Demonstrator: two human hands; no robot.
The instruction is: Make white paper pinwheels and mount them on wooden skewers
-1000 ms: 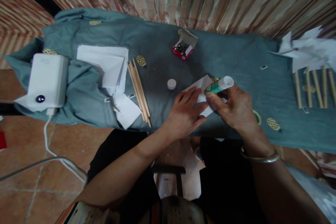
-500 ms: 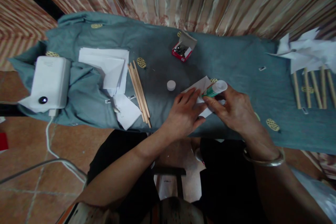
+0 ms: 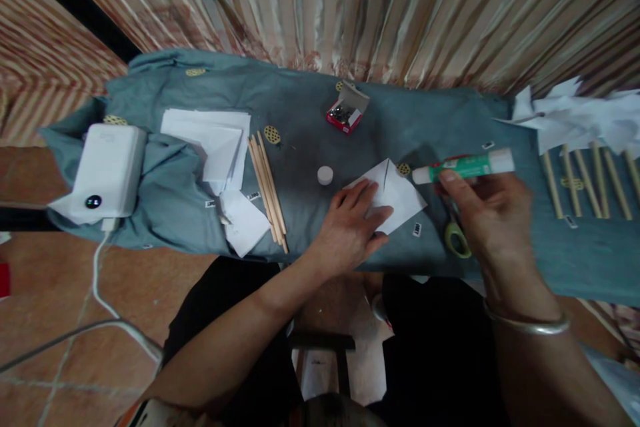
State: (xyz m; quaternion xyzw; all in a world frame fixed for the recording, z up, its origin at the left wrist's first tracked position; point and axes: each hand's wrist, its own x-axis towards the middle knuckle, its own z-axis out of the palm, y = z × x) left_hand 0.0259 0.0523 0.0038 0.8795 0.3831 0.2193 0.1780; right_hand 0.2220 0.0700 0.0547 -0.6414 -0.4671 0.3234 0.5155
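Observation:
My left hand [image 3: 353, 227] lies with fingers spread on a white paper square [image 3: 400, 199], pressing it to the cloth. A slit runs inward from the paper's far corner. My right hand [image 3: 495, 220] grips a green and white glue stick [image 3: 467, 166], held nearly level above the cloth, right of the paper. Its white cap [image 3: 325, 175] sits on the cloth, left of the paper. Below the glue stick lie scissors [image 3: 457, 239] with a yellow-green handle, partly hidden by my right hand.
Wooden sticks [image 3: 267, 193] and stacked white paper [image 3: 207, 140] lie to the left, near a white power bank [image 3: 107, 170] with a cable. An open red box [image 3: 346, 112] of small metal pieces stands at the back. Several paper pinwheels [image 3: 575, 117] on sticks lie far right.
The glue stick in my right hand has lifted off the paper and moved right, turning level. The paper and scissors now show more. My left hand stays on the paper; the view has shifted slightly.

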